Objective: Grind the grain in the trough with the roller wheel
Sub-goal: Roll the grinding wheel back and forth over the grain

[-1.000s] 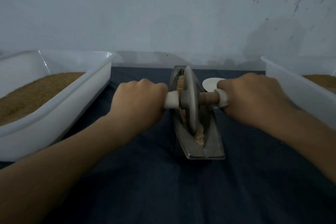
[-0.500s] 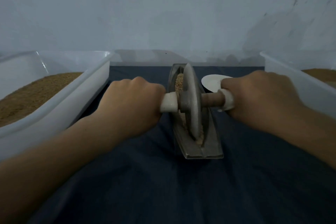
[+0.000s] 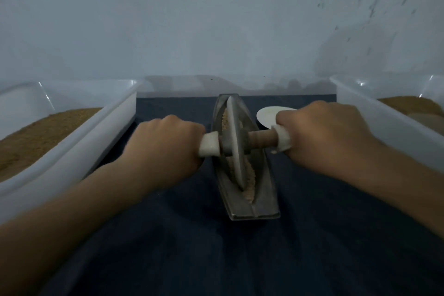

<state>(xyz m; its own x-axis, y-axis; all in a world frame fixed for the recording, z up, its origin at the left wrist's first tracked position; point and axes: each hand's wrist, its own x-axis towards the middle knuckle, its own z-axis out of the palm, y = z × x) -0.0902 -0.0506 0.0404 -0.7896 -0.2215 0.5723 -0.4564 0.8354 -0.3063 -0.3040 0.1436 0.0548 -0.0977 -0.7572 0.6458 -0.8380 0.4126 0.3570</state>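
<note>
A boat-shaped metal trough (image 3: 263, 202) lies lengthwise on the dark blue cloth in the middle. Pale crushed grain (image 3: 249, 191) lines its groove. The grey roller wheel (image 3: 236, 144) stands upright in the groove, about mid-length. A brown axle with white end grips runs through it. My left hand (image 3: 165, 149) grips the left handle, and my right hand (image 3: 322, 134) grips the right handle; both fists are closed round the grips.
A white plastic tub (image 3: 79, 151) of brown grain stands at the left. Another white tub (image 3: 394, 125) with grain stands at the right. A small white disc (image 3: 266, 114) lies behind my right hand. A pale wall rises right behind the table.
Over the last second the wheel rolled toward the near end of the trough and has now rolled back toward the middle, uncovering grain at the near end. Both hands kept their grip.
</note>
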